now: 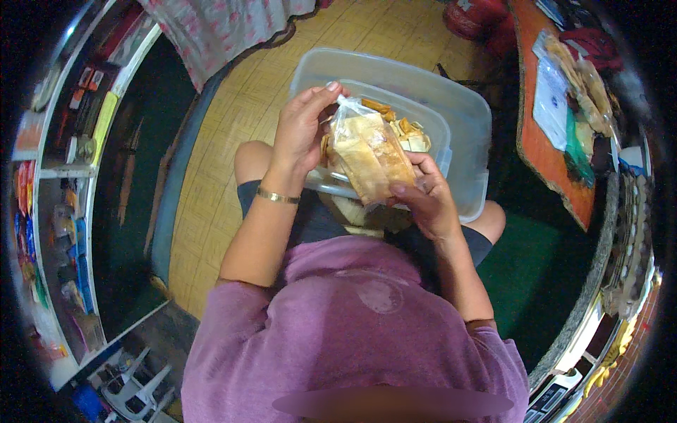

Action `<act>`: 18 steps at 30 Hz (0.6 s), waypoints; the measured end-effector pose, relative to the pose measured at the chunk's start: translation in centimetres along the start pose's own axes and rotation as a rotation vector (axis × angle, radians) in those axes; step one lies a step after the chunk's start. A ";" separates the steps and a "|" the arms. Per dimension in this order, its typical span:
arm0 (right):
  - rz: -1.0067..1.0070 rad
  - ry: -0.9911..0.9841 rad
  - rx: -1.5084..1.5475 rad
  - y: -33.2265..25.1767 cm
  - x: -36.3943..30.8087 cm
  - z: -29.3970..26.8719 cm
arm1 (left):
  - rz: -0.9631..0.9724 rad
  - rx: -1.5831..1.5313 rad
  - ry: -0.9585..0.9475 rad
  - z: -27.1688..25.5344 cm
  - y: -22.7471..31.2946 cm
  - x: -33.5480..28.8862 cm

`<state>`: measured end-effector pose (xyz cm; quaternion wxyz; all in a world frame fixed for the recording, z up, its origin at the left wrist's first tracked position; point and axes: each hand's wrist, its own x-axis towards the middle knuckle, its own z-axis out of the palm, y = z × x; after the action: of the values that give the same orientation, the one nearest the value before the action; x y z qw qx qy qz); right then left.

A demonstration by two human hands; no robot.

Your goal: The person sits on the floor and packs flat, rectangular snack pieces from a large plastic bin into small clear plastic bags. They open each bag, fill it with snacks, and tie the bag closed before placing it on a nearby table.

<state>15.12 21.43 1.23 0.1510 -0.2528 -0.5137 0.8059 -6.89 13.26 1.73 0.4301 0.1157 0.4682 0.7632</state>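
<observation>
1 clear bag (372,144) of flat golden pieces (381,163), frame centre, over a translucent tub (469,151).
Left hand (300,127) pinches its upper left; right hand (433,203) grips its lower right.

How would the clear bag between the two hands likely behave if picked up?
The clear bag is probably floppy near its neck, where thin film bunches by the left hand. Lower down it may feel stiffer, as flat, browned pieces fill it. Those look thin, so they could crack if the right hand squeezed hard.
</observation>
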 end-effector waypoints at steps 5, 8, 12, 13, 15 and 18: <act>0.090 0.021 0.153 -1.4 0.0 -0.7 | -0.092 0.147 -0.051 -0.5 0.6 0.3; -0.019 0.058 0.192 -3.7 -0.8 -2.4 | -0.074 0.112 -0.081 -1.4 1.1 0.9; -0.285 0.339 0.073 -8.7 -3.1 -6.5 | -0.082 0.011 -0.125 -4.5 1.0 2.0; -0.356 0.402 0.075 -10.2 -3.7 -7.8 | -0.087 -0.010 -0.121 -5.5 0.9 2.2; -0.463 0.533 -0.016 -13.4 -4.6 -10.6 | -0.092 -0.028 -0.091 -7.3 1.0 2.5; -0.481 0.794 -0.148 -17.6 -4.5 -15.1 | -0.106 -0.057 -0.021 -9.7 1.2 2.3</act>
<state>27.00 38.02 13.13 0.4997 -0.4255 -0.5164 0.5501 -14.57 8.85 -3.00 0.4779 0.0865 0.4471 0.7511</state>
